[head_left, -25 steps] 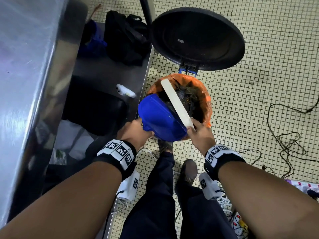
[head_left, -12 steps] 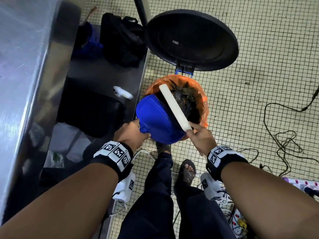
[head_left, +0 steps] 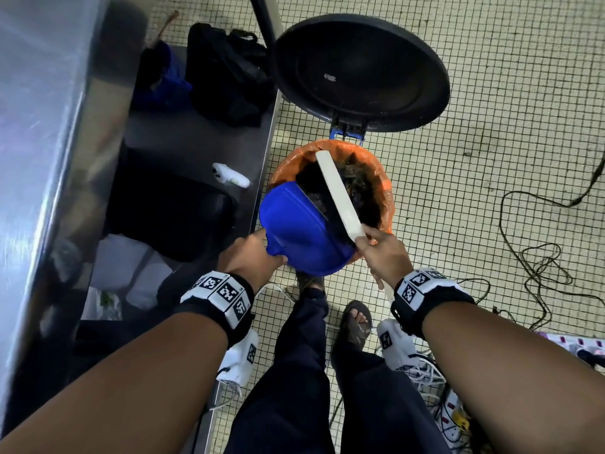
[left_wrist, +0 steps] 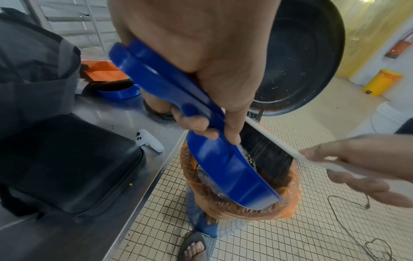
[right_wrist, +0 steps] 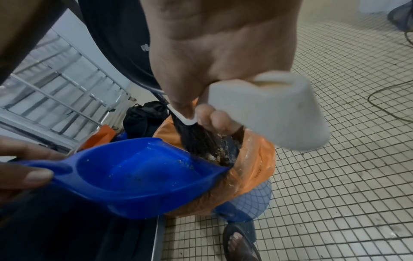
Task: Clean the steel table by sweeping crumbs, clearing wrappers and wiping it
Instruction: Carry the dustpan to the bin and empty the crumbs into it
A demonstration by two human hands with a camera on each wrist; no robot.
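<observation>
My left hand (head_left: 253,257) grips the handle of a blue dustpan (head_left: 299,231), tilted with its lip over the bin (head_left: 386,188) lined with an orange bag. My right hand (head_left: 384,255) holds the white handle of a hand brush (head_left: 339,194) whose black bristles (left_wrist: 266,155) lie against the pan's open edge above the rubbish. In the right wrist view a few crumbs (right_wrist: 190,166) cling inside the dustpan (right_wrist: 138,178). The steel table (head_left: 42,119) runs along the left edge of the head view.
The bin's black lid (head_left: 360,72) stands raised behind it. A lower steel shelf (head_left: 183,142) under the table holds black bags (head_left: 226,80) and a white controller (head_left: 229,175). Loose cables (head_left: 540,257) lie on the tiled floor at right. My sandalled feet (head_left: 355,322) stand near the bin.
The brush has slid a little down and nearer along the dustpan's edge. Both hands keep their holds over the bin.
</observation>
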